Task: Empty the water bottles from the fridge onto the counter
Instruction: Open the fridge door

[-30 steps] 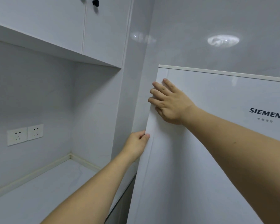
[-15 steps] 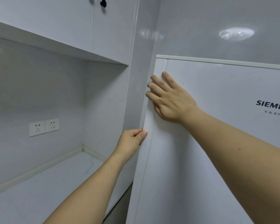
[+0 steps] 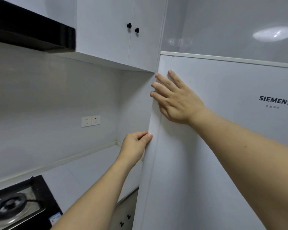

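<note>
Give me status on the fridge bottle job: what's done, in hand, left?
Done: nothing visible; the counter shows no bottles. In hand: the fridge door looks shut, left hand gripping its left edge, right hand flat on its front near the top corner. Left: pull the door open, take out the bottles (none in view) and set them on the counter.

Even soft indoor light, slightly dim. Ceiling lamp glare (image 3: 274, 33) on glossy wall at 2 o'clock. Stove (image 3: 15, 208) at 8 o'clock blurry. Wide-angle bend at edges.
</note>
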The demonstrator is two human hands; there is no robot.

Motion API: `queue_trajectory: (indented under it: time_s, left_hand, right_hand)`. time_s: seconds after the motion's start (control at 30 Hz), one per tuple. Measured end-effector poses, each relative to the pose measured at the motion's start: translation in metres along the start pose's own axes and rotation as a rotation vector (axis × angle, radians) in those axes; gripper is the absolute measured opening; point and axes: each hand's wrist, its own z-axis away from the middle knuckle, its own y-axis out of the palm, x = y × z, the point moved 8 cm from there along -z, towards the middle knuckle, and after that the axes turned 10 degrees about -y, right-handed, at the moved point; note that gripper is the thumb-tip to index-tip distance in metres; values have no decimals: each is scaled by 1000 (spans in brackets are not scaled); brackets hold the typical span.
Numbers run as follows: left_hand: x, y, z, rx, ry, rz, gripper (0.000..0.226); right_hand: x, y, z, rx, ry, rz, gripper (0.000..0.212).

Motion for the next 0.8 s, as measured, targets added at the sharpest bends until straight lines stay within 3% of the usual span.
queue_trajectory:
  time_s: [0.47,0.8]
  left_hand:
    - [-30,-15,159,-50,91,-162,20]
    - [-56,-9,245,-107,116,-335,19]
  right_hand:
    - [25,-143,21,-216,98,-67,26]
    - [34,-223,48,-199,177,-35,23]
